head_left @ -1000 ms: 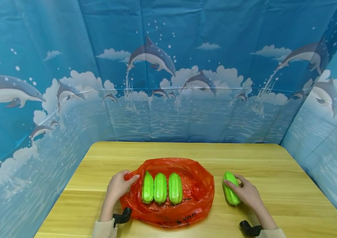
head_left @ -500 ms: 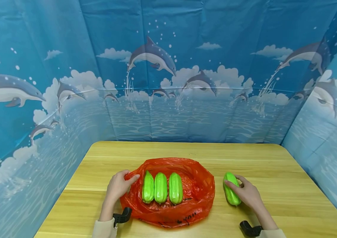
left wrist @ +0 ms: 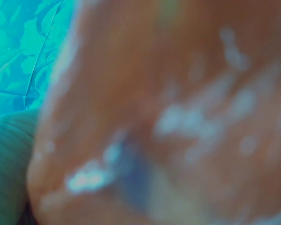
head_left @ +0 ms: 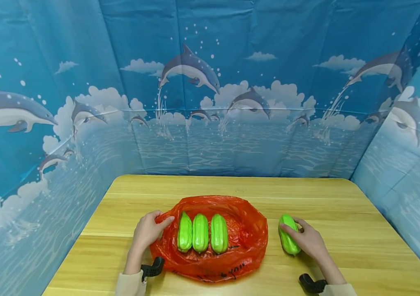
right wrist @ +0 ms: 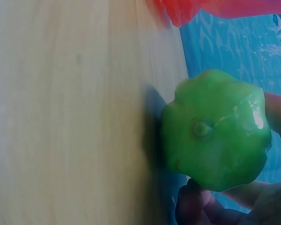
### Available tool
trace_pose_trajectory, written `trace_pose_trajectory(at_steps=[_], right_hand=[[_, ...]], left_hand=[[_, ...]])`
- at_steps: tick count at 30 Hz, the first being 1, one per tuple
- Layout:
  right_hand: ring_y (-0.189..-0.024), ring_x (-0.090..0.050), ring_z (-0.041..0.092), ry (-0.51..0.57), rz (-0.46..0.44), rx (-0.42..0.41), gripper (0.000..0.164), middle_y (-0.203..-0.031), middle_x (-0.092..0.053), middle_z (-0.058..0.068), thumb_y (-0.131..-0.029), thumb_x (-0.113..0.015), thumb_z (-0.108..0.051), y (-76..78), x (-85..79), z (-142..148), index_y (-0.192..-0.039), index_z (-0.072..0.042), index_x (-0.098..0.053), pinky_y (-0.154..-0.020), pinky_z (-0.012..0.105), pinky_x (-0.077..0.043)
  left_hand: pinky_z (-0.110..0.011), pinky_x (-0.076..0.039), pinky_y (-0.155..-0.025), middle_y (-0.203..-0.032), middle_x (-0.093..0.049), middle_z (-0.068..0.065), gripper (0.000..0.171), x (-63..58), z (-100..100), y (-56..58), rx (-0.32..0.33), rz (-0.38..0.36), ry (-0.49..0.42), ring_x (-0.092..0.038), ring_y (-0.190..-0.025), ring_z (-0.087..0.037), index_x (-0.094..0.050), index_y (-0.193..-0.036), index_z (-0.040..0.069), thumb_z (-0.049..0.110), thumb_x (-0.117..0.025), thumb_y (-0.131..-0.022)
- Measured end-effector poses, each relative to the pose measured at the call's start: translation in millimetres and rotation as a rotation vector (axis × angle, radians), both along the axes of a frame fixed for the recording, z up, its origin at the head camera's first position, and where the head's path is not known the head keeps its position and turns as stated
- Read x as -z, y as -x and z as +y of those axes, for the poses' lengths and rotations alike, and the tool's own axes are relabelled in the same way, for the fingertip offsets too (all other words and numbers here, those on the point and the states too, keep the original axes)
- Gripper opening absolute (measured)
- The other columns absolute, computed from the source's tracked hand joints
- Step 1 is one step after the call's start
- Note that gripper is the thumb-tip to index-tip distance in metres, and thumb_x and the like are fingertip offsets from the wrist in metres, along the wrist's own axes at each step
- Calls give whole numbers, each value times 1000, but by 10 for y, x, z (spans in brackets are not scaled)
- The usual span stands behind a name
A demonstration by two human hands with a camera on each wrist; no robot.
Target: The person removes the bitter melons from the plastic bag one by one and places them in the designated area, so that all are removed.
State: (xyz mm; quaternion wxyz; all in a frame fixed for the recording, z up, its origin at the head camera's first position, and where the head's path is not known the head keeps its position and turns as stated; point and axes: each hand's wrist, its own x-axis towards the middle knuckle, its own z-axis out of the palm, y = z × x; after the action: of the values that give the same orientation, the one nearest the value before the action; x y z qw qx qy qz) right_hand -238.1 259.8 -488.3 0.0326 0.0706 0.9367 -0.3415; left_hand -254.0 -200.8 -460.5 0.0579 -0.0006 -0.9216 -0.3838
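A red plastic bag [head_left: 247, 236] lies on the table with its mouth spread wide. Inside it, three glossy green ribbed gourds [head_left: 200, 233] lie side by side. My left hand [head_left: 147, 231] pinches the bag's left rim between thumb and fingers; blurred red plastic [left wrist: 178, 79] fills most of the left wrist view. To the right of the bag, my right hand [head_left: 309, 240] grips a fourth green ribbed gourd [head_left: 287, 242], thumb on the near side and fingers round the far side. The right wrist view shows this gourd's blunt end [right wrist: 215, 136] close over the tabletop.
The light wooden table [head_left: 358, 230] has rounded back corners. Blue curtains [head_left: 210, 144] printed with dolphins hang behind it and along both sides. Each wrist wears a black camera mount, the left mount [head_left: 153, 268] overlapping the bag's edge in the head view.
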Motion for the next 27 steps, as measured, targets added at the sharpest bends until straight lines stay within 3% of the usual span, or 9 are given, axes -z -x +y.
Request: trace_pose_trajectory(at_steps=[8, 15, 27], right_hand=[[-98, -57, 39, 1, -11, 9, 89, -118, -53, 34, -87, -51, -64, 5, 5, 14, -135, 10, -38, -74, 46, -47], [-107, -51, 47, 14, -54, 2, 94, -124, -46, 38, -88, -47, -66, 8, -35, 23, -136, 14, -33, -79, 50, -46], [-105, -52, 46, 29, -62, -11, 93, -122, -48, 38, -89, -44, -65, -25, -88, 29, -136, 14, -31, -79, 49, -46]], left_hand=[[-29, -31, -52, -55, -41, 2, 36, 0, 1, 1, 3, 0, -9, -42, -51, -15, -54, -72, 13, 42, -70, -84], [-29, -31, -53, -57, -42, 1, 34, -3, 2, 0, 2, -5, -10, -43, -52, -15, -56, -74, 13, 42, -70, -84], [-29, -29, -51, -54, -37, 2, 37, -25, 12, -13, 3, -3, -9, -39, -49, -14, -52, -71, 12, 42, -70, -84]])
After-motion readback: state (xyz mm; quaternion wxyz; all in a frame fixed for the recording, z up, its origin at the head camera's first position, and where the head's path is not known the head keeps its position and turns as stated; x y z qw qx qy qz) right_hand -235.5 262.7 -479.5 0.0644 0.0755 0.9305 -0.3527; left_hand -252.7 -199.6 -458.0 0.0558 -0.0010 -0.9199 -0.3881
